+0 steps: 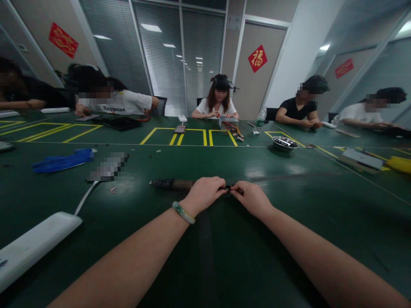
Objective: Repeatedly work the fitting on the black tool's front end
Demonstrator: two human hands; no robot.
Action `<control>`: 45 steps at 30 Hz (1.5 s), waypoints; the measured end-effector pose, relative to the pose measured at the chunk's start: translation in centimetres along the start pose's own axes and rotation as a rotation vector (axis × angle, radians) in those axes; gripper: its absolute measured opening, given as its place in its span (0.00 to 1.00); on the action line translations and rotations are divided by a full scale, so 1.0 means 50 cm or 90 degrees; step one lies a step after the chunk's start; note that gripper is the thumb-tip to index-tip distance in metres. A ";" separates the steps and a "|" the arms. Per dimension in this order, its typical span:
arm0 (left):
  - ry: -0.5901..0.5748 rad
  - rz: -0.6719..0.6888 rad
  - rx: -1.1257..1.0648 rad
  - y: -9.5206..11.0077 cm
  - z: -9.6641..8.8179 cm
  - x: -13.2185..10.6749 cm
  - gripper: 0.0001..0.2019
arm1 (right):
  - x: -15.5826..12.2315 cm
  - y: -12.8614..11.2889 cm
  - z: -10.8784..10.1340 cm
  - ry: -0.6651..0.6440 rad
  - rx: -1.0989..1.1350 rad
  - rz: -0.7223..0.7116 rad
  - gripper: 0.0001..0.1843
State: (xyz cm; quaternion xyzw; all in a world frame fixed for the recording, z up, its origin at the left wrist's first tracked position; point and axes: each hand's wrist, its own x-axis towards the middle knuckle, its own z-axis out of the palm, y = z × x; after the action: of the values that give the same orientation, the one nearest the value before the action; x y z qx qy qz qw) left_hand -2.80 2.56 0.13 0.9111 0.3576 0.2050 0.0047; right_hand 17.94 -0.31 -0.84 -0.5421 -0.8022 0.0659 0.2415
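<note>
In front of me, my left hand (207, 192) and my right hand (252, 196) meet low over the green table. Both are closed, pinching a small dark piece (228, 188) between their fingertips from either side. Its kind is too small to make out. A jade-like bangle (183, 212) circles my left wrist. Just behind my left hand lies an electric screwdriver (171, 184) with a black front and brown body, its tip to the left. My hand hides its rear end.
On the left are a white power strip (38, 244), a phone-like slab (109, 167) with a white cable, and a blue glove (64, 161). Farther back stand a metal bowl (284, 143), a bottle (260, 120) and a grey box with wires (228, 122). Several people sit opposite.
</note>
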 end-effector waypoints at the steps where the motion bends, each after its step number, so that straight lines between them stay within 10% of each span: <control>1: -0.001 0.000 -0.001 0.000 -0.001 0.000 0.08 | 0.000 -0.001 0.000 -0.003 -0.003 0.002 0.04; 20: -0.007 -0.010 0.004 0.006 0.001 0.002 0.07 | 0.009 -0.005 0.011 0.002 -0.018 -0.007 0.04; 45: 0.093 -0.057 -0.003 0.027 -0.029 -0.006 0.13 | 0.047 0.011 0.029 -0.027 -0.210 -0.232 0.06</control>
State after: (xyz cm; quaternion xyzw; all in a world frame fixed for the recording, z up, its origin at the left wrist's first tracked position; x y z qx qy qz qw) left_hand -2.67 1.17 1.56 0.8768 0.3969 0.2713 -0.0102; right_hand 17.06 2.24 -1.56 -0.4188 -0.8916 -0.0988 0.1406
